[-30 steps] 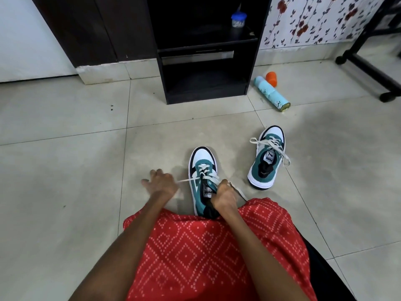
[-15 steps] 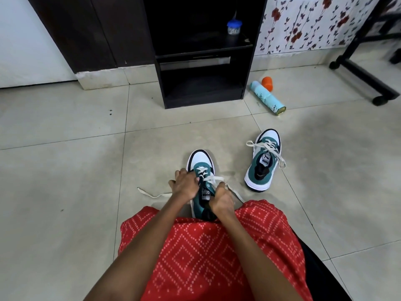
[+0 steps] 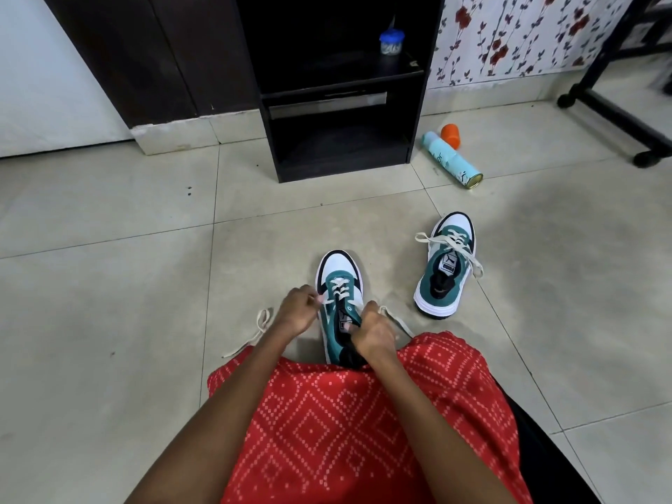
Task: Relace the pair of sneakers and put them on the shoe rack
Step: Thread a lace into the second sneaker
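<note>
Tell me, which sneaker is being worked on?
The nearer sneaker, by the person's lap: the left hand and right hand pinch its lace. The other sneaker sits apart to the right, untouched.

- Sneakers, teal and white: two. Near sneaker [image 3: 341,272], far sneaker [image 3: 445,274].
- White laces: two. Near lace [image 3: 255,331], far lace [image 3: 462,249].
- Hands: two. Left hand [image 3: 296,314], right hand [image 3: 372,331].
- Black shoe rack [image 3: 270,140]: one.
- Blue-lidded tub [image 3: 391,41] on its shelf: one.
- Spray can [image 3: 452,161], on its side: one.
- Orange cap [image 3: 451,134]: one.
- Black wheeled stand [image 3: 618,118]: one, partly in frame; two castors [image 3: 646,160] showing.
- Red patterned garment [image 3: 345,431]: one.
</note>
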